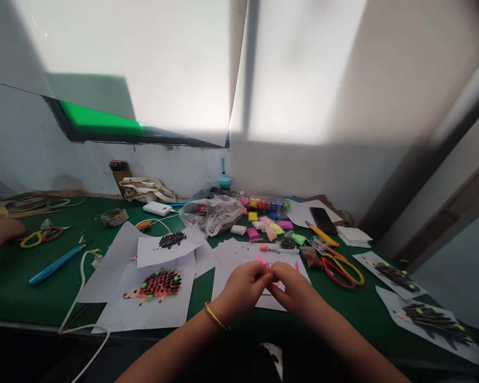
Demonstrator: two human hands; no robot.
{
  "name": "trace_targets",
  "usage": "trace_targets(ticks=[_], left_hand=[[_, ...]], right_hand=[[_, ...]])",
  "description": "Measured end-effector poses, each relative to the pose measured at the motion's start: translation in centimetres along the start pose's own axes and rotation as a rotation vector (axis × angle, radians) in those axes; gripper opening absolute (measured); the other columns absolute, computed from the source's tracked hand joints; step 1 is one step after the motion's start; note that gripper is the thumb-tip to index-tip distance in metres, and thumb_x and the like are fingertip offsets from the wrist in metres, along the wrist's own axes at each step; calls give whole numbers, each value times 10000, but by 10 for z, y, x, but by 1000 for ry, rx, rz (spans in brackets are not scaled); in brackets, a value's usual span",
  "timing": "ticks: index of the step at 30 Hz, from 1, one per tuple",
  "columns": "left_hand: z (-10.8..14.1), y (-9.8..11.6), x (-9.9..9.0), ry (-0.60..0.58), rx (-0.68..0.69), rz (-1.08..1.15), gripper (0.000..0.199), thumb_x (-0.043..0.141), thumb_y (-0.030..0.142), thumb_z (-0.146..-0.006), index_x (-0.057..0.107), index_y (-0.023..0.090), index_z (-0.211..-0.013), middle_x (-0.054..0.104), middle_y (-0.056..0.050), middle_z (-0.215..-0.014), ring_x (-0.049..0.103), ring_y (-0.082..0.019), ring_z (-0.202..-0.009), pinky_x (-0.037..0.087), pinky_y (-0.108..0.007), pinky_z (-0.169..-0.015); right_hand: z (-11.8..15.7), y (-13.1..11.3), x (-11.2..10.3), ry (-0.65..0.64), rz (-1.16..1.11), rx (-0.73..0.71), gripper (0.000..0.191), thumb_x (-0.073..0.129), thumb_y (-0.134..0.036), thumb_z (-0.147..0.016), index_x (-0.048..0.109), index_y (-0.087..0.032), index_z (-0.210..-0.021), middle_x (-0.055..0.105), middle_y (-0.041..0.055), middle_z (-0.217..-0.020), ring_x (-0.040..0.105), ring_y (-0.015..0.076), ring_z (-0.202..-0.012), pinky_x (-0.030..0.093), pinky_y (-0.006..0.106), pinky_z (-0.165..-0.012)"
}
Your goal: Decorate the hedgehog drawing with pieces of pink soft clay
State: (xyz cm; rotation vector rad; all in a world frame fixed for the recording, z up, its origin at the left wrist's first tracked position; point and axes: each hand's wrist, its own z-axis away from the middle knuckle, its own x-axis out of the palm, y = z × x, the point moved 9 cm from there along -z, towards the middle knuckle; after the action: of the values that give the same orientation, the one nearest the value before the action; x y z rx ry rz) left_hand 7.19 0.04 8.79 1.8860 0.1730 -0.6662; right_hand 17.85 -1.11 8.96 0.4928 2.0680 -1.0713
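Above the white paper (223, 271) at the middle of the table, my two hands meet at the fingertips. My left hand (243, 282) is closed, its fingers and thumb pinching a bit of pink modelling clay (262, 260). My right hand (290, 284) is pinched against the same spot, its fingertips touching the left ones; the clay between them is mostly hidden. Just beyond the hands lie a white pen-like tool (289, 250) and a small orange-red lump (264, 247). Colourful clay packets (254, 234) are scattered behind.
Red-and-yellow scissors (345, 271), a yellow cutter (323, 235) and a phone (323, 219) lie to the right. Hedgehog pictures (159, 284) rest on both sides. A white cable (82, 276) hangs over the front edge. At far left is another person's hand (8, 229).
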Motion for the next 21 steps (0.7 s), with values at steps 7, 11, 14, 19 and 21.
trace_targets(ticks=[7, 11, 14, 19, 21], left_hand=[[1, 13, 0, 30, 87, -233, 286, 455, 350, -960, 542, 204, -730, 580, -5, -748, 489, -154, -679, 318, -289, -609], [1, 16, 1, 22, 87, -236, 303, 425, 354, -976, 518, 206, -729, 574, -5, -750, 487, -156, -681, 311, -289, -606], [1, 17, 2, 28, 86, -210, 332, 391, 380, -992, 500, 207, -730, 565, -8, -747, 478, -159, -679, 311, -290, -613], [2, 12, 5, 64, 66, -205, 333, 370, 382, -997, 478, 208, -734, 547, -11, -747, 463, -162, -681, 311, -298, -626], [2, 11, 4, 75, 69, -212, 333, 368, 375, -996, 479, 206, -732, 546, -12, -749, 460, -162, -685, 314, -301, -633]], right_hand=[[0, -3, 1, 28, 93, -21, 186, 422, -213, -942, 497, -219, -771, 588, 24, -808, 525, 174, -744, 398, 294, -658], [0, -5, 0, 50, 84, -23, 221, 387, -224, -937, 490, -217, -742, 574, 20, -765, 512, 171, -713, 379, 296, -653], [0, -3, -4, 95, 49, 7, 220, 382, -227, -913, 493, -218, -724, 570, 18, -738, 512, 171, -699, 374, 291, -636], [-2, 7, -4, 136, 58, 132, 222, 440, -239, -856, 452, -221, -635, 535, -4, -638, 486, 153, -610, 314, 275, -559], [-2, 8, -4, 132, 70, 164, 228, 446, -246, -852, 443, -220, -626, 539, -5, -626, 482, 150, -600, 292, 273, -546]])
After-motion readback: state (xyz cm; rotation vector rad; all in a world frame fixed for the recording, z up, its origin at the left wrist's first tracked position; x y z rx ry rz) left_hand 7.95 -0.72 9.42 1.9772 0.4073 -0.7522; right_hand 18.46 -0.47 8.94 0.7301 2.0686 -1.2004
